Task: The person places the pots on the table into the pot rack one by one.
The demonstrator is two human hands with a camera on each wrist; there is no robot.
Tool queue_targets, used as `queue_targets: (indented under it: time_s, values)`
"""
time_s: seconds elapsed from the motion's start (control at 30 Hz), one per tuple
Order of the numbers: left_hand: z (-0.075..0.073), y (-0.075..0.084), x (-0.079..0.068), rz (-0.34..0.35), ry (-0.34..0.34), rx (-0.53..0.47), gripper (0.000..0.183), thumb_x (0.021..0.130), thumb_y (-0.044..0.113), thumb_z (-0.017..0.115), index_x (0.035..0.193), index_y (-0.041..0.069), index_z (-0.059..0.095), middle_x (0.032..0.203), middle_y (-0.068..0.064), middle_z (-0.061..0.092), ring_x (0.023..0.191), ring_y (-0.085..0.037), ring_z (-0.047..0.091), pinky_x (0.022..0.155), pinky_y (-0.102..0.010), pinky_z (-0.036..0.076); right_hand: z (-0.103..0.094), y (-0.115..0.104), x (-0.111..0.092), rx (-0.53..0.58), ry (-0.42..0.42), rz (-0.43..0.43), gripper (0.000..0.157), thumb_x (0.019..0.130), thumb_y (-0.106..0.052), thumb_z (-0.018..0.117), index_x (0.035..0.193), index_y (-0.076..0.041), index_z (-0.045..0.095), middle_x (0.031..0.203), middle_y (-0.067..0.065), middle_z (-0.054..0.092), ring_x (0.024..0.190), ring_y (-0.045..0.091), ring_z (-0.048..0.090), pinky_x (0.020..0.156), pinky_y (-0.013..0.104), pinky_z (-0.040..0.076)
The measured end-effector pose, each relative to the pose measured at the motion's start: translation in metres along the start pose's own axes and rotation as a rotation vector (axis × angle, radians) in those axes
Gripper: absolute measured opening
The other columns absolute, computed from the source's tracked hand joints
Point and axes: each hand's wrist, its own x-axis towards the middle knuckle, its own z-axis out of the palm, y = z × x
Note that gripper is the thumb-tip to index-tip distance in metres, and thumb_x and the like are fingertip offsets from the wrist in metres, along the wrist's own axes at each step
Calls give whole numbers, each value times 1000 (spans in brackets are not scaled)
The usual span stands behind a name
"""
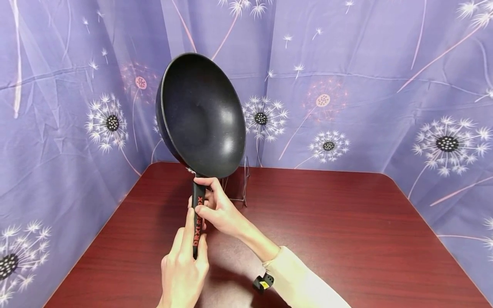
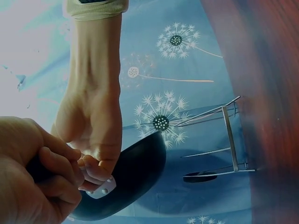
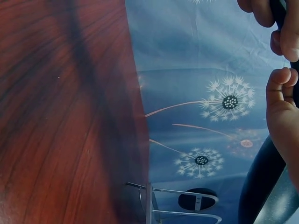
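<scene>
A deep black wok (image 1: 200,115) is held up over the table, tilted with its hollow inside toward the head camera. Its black handle (image 1: 198,201) with red lettering points down. My right hand (image 1: 221,209) grips the upper handle, thumb across the front and index finger near the pan. Lower down, my left hand (image 1: 182,261) grips the handle's end, its index finger stretched along it. In the left wrist view, the wok's outside (image 2: 135,177) and a riveted metal bracket (image 2: 103,187) show beside the right hand. The right wrist view catches only part of the wok (image 3: 264,186).
Behind the wok a metal wire rack (image 1: 245,184) stands on the reddish-brown table (image 1: 327,226). A black oval piece (image 3: 196,199) shows by the rack in the right wrist view. Purple dandelion-print curtains (image 1: 346,64) enclose the table's back and sides.
</scene>
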Motion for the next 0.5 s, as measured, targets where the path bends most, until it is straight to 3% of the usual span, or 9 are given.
queue_targets:
  time_s: [0.33, 0.5]
  values:
    - [4, 0, 0, 23, 11, 12, 74, 71, -2, 74, 142, 4, 52, 82, -8, 57, 44, -23, 41, 37, -34, 34, -4, 8, -2, 19, 5, 5, 58, 91, 9, 44, 142, 5, 16, 100, 41, 46, 67, 5, 56, 52, 21, 48]
    - [3, 1, -1, 12, -14, 41, 75, 71, -2, 74, 142, 4, 51, 82, -8, 57, 40, -22, 36, 35, -33, 31, -6, 11, -4, 22, 4, -7, 56, 92, 8, 44, 141, 5, 16, 96, 23, 54, 63, 6, 57, 50, 23, 48]
